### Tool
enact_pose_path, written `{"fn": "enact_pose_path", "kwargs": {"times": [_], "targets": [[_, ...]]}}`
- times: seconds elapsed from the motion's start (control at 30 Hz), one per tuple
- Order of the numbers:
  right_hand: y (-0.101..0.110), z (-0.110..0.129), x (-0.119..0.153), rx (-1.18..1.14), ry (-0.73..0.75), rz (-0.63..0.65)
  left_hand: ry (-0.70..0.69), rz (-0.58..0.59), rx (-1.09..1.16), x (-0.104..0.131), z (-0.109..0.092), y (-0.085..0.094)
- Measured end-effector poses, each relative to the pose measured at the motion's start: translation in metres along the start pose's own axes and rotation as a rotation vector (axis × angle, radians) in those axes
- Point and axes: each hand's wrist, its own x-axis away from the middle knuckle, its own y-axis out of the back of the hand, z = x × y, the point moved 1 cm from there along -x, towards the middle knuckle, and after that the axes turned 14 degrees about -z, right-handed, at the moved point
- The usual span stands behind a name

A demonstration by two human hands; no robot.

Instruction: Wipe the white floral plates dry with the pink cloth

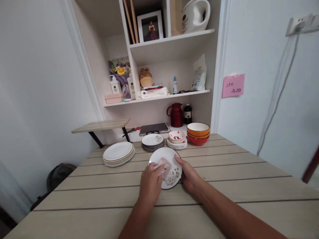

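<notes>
A white plate [173, 160] with a dark rim and a grey floral print is tilted up above the table. My right hand [190, 176] grips its right edge, thumb on the face and fingers behind. Against the plate's face, my left hand [151, 179] presses a crumpled, pale pinkish cloth [164, 165], its fingers closed on it. Just behind stands a stack of similar dark-rimmed plates [152, 140]. To the left is a stack of white plates [118, 152] with yellowish edges.
Small white plates [176, 144] carry a pink patterned bowl [177, 136]. Orange and red bowls [198, 132] are stacked at the back right of the slatted table [224, 192]. A small raised wooden shelf [102, 125] stands back left. Behind are a red jug [176, 115] and a dark bottle [187, 114].
</notes>
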Motion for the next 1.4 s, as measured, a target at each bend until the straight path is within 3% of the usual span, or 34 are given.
{"fn": "enact_pose_path", "kwargs": {"times": [0.07,0.17,0.37,0.5,0.6,0.8,1.03,1.2,1.4], "targets": [[0.001,-0.001,-0.004,0.005,0.008,-0.019,0.053,0.006,-0.089,-0.001,0.006,0.0],[0.001,-0.001,-0.006,-0.004,-0.005,-0.021,-0.005,0.024,-0.142,0.001,0.004,0.001],[0.001,0.003,-0.002,-0.006,-0.023,-0.028,-0.177,0.036,-0.003,0.006,-0.011,-0.001],[0.001,0.004,0.0,0.025,-0.004,-0.009,-0.181,0.045,0.071,0.006,-0.011,-0.001],[0.001,0.003,0.001,0.041,-0.002,0.004,-0.128,0.041,0.063,0.004,-0.007,-0.001],[0.0,0.0,0.002,0.083,0.032,0.044,0.116,0.036,-0.136,-0.002,0.003,0.006],[0.001,-0.005,-0.006,0.087,0.05,0.061,0.215,0.081,-0.291,-0.003,0.002,0.014],[0.001,-0.001,-0.003,0.065,-0.002,0.015,0.146,0.112,-0.315,-0.003,-0.002,0.012],[0.002,0.003,0.0,0.017,-0.039,-0.049,-0.005,0.088,-0.171,-0.001,0.004,0.009]]}}
